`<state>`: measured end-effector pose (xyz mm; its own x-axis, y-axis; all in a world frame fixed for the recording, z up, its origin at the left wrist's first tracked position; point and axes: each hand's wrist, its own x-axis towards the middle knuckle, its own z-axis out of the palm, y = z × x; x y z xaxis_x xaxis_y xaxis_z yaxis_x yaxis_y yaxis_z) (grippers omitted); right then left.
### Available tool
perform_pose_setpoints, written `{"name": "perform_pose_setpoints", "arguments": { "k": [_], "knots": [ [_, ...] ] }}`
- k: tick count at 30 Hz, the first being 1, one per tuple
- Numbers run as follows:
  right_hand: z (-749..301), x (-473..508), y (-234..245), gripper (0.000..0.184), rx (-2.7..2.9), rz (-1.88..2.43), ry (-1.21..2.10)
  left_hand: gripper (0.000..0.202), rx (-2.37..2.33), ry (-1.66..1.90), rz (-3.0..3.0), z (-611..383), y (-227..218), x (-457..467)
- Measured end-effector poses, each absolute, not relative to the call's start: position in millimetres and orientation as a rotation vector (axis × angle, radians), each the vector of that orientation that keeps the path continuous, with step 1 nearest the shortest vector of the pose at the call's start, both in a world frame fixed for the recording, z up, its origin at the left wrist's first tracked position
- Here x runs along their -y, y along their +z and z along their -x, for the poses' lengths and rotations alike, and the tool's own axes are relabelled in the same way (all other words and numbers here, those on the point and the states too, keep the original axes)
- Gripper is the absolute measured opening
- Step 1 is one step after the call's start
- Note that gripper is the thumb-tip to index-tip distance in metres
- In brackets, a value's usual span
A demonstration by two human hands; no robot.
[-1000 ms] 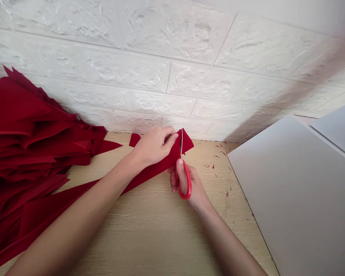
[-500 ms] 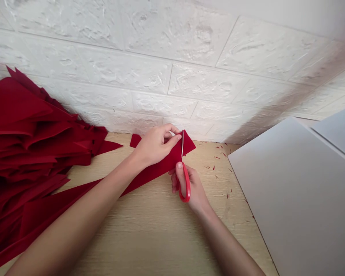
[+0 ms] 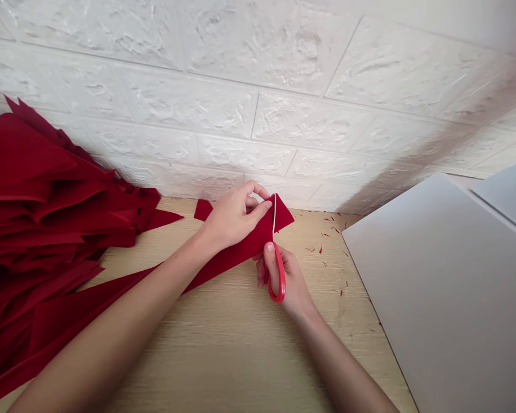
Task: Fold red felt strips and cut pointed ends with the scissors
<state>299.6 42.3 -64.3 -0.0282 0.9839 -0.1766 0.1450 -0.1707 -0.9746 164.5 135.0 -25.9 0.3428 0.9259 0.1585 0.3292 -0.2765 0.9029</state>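
A long strip of dark red fabric runs from the lower left under my left forearm to the middle of the table. My left hand pinches its upper edge near the right end between thumb and fingers. In my right hand are scissors with red handles, my thumb through one loop. Their pale blade lies across the strip close to its end, pointing toward the wall. To the right of the blade the fabric's end piece sticks out. The lower blade is hidden.
A large heap of red fabric pieces fills the left side. Another small red piece lies by the white brick-patterned wall. Tiny red scraps dot the wooden table at right, beside a large white panel.
Almost nothing differs. The view has shifted very slightly; both hands, the scissors and the fabric keep the same positions relative to one another.
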Motion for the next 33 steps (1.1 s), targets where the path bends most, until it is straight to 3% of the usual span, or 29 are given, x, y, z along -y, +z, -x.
{"name": "perform_pose_setpoints", "arguments": {
  "k": [33],
  "knots": [
    [-296.8, -39.6, -71.1, 0.066, 1.239, 1.394, 1.327, 0.021, -1.196, 0.859, -1.753, -167.2, -20.5, -131.2]
  ]
}}
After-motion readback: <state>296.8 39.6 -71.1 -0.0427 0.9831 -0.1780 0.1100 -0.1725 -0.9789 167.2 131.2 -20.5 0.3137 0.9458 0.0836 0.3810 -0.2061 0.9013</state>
